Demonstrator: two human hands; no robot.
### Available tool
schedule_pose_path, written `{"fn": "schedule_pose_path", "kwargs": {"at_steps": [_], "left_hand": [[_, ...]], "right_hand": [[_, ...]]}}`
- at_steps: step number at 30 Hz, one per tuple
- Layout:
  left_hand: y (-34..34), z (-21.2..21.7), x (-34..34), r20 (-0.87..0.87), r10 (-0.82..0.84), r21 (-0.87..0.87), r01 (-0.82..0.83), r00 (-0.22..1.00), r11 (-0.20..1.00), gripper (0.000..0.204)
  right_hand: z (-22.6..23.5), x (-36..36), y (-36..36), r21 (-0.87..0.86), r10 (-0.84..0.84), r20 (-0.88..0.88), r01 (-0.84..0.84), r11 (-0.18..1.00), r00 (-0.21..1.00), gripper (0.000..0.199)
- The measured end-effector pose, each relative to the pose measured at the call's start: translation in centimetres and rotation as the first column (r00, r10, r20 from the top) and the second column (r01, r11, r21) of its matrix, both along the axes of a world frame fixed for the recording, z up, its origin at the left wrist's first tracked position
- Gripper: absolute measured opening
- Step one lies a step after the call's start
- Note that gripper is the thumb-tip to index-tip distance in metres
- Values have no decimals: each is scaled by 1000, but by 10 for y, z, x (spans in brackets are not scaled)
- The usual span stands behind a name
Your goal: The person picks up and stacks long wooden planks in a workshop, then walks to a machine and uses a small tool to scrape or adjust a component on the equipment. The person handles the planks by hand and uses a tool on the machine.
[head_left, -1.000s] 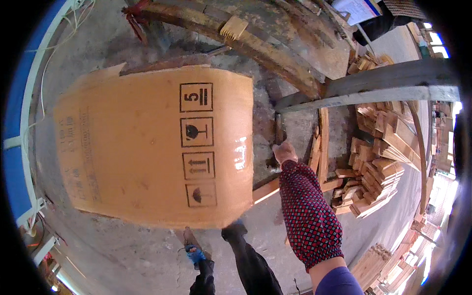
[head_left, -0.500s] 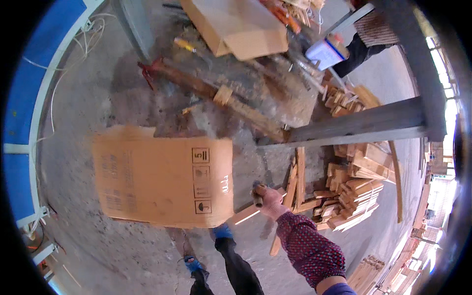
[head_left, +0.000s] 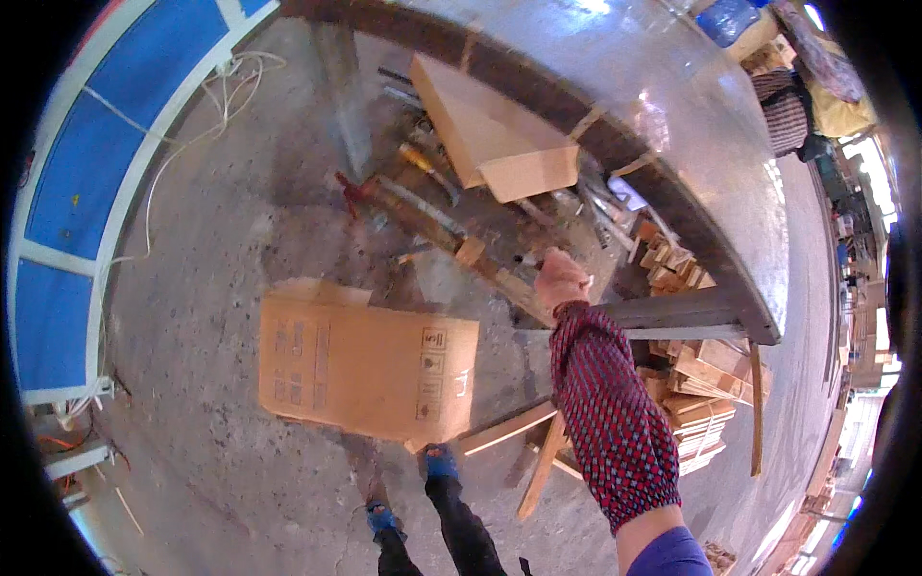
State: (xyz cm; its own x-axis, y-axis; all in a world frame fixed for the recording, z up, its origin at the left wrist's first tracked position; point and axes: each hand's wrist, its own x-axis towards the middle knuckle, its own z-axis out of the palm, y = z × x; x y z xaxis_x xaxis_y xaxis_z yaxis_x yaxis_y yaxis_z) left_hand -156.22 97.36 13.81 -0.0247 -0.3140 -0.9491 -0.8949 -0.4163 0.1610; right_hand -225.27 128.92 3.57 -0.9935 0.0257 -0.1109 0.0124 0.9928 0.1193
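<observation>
My right hand (head_left: 562,280), in a chequered red and dark sleeve cover (head_left: 615,408), reaches forward toward the underside of the metal-topped table. Its fingers are closed, and a small dark end of something sticks out past them on the left; I cannot make out what it is. Below the hand lies a long wooden beam (head_left: 499,278) on a low surface. Farther off is a tool with a yellow handle (head_left: 420,159), beside an open cardboard box (head_left: 499,134). My left hand is out of view.
A cardboard carton (head_left: 370,370) lies on the floor in front of my feet in blue footwear (head_left: 441,461). Stacked wood pieces (head_left: 701,427) stand by the table leg (head_left: 672,315). The metal tabletop (head_left: 663,86) overhangs the tools. Blue panels (head_left: 134,125) with white cables stand left.
My right hand has moved forward and slightly right, from above the wood strips near the carton to the beam under the table. The view has shifted, bringing the tabletop into sight.
</observation>
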Motion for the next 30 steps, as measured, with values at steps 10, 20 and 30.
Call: {"fn": "schedule_pose_path", "kwargs": {"at_steps": [10, 20, 30], "left_hand": [[19, 20, 5, 62, 155, 12, -156, 986, 988, 28], [7, 142, -80, -141, 131, 11, -130, 981, 991, 54], [-88, 153, 32, -336, -110, -193, 46, 935, 980, 42]], "right_hand": [[-3, 45, -33, -517, -164, -155, 62, 854, 974, 52], [17, 321, -15, -296, 590, 734, -624, 723, 337, 24], [108, 404, -89, -308, 572, 731, -568, 763, 372, 45]]}}
